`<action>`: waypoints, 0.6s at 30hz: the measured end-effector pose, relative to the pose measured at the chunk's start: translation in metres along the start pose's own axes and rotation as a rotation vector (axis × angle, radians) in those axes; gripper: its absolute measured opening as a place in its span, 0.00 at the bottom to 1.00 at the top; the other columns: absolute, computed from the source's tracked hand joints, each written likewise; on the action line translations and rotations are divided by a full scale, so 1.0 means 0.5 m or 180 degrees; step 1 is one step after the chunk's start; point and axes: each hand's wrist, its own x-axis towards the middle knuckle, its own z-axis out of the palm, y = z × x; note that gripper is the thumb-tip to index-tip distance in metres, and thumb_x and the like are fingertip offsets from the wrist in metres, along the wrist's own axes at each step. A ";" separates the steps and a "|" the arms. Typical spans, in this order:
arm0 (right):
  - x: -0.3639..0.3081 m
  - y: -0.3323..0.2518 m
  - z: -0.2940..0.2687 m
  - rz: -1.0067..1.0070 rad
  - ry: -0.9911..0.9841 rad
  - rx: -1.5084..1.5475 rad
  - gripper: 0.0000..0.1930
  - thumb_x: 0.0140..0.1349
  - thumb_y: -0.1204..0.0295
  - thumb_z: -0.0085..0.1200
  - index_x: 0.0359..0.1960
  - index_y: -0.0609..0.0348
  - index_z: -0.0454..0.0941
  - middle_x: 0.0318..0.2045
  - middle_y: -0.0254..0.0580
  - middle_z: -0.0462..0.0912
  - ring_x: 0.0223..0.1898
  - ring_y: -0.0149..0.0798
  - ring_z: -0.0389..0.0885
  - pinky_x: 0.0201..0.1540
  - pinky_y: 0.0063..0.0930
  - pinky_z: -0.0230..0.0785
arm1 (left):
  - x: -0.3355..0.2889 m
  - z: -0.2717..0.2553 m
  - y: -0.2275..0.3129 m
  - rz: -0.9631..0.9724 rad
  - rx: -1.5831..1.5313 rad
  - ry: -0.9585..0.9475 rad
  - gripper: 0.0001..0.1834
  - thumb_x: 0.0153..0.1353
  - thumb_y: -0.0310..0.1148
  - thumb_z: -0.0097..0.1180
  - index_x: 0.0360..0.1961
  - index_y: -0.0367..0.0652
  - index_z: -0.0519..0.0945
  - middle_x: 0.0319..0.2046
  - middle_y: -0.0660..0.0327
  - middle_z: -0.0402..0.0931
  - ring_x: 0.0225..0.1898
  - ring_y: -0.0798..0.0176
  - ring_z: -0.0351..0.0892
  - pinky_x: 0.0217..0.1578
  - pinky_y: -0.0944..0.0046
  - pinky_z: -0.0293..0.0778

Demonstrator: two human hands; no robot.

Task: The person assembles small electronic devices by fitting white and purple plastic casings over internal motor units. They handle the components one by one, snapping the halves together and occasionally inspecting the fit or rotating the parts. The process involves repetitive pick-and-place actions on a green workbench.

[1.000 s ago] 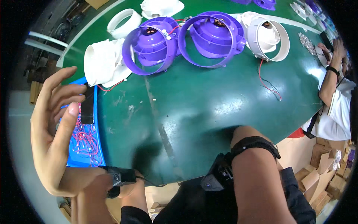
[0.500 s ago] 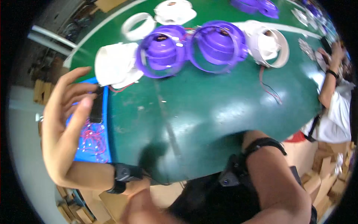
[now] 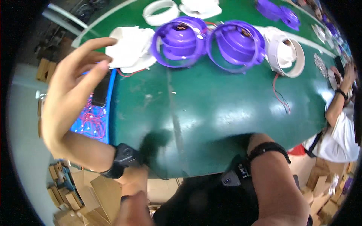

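Although the left hand (image 3: 77, 88) hangs close to the white housing (image 3: 130, 49) at the upper left of the table (image 3: 211, 147), whether its fingertips touch that piece cannot be told. Its grip is wide: the thumb stands well apart from the curved fingers, and nothing shows between them. Below the palm lies the blue tray (image 3: 111, 109), holding a tangle of red wires (image 3: 92, 122) and a dark flat thing (image 3: 100, 92), partly covered by the hand. The right hand (image 3: 260, 139) is near the front edge of the table, its fingers hidden past the wrist, so its grip cannot be judged.

Beside the white housing stand two purple housings, one on the left (image 3: 179, 43) and one on the right (image 3: 238, 47), then a second white piece (image 3: 282, 52) trailing a red and black lead (image 3: 278, 98).

Handling the white housing well would probably mean closing thumb and fingers on its firm outer wall rather than pulling on the red wire (image 3: 131, 73) at its foot. Keeping the wrist clear of the tray should avoid snagging the loose wires.
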 end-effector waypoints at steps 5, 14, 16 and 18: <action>0.008 -0.022 -0.015 -0.0120 -0.0266 0.0086 0.15 0.53 0.64 0.66 0.41 0.57 0.84 0.34 0.42 0.83 0.34 0.46 0.82 0.34 0.38 0.75 | 0.047 0.006 -0.055 -0.0386 0.0562 -0.0094 0.23 0.68 0.31 0.56 0.63 0.41 0.75 0.46 0.50 0.84 0.51 0.59 0.82 0.55 0.59 0.75; 0.032 -0.026 -0.037 0.0062 -0.0469 -0.0141 0.15 0.52 0.64 0.67 0.40 0.56 0.84 0.33 0.40 0.82 0.32 0.44 0.82 0.31 0.37 0.75 | 0.109 0.046 -0.136 -0.0441 0.0460 -0.0254 0.23 0.63 0.33 0.62 0.59 0.41 0.77 0.46 0.50 0.83 0.51 0.56 0.82 0.54 0.56 0.77; 0.034 -0.027 -0.042 0.0087 -0.0521 -0.0153 0.15 0.52 0.65 0.67 0.40 0.56 0.84 0.33 0.40 0.82 0.32 0.44 0.82 0.31 0.37 0.74 | 0.121 0.059 -0.148 -0.0378 0.0571 -0.0222 0.22 0.62 0.33 0.64 0.57 0.41 0.79 0.47 0.51 0.82 0.50 0.57 0.81 0.54 0.57 0.77; 0.030 -0.027 -0.051 0.0136 -0.0594 -0.0163 0.15 0.52 0.65 0.67 0.40 0.56 0.84 0.32 0.39 0.82 0.32 0.44 0.82 0.30 0.36 0.74 | 0.129 0.069 -0.159 -0.0374 0.0675 -0.0307 0.21 0.60 0.32 0.65 0.55 0.42 0.79 0.47 0.52 0.81 0.49 0.57 0.81 0.54 0.57 0.77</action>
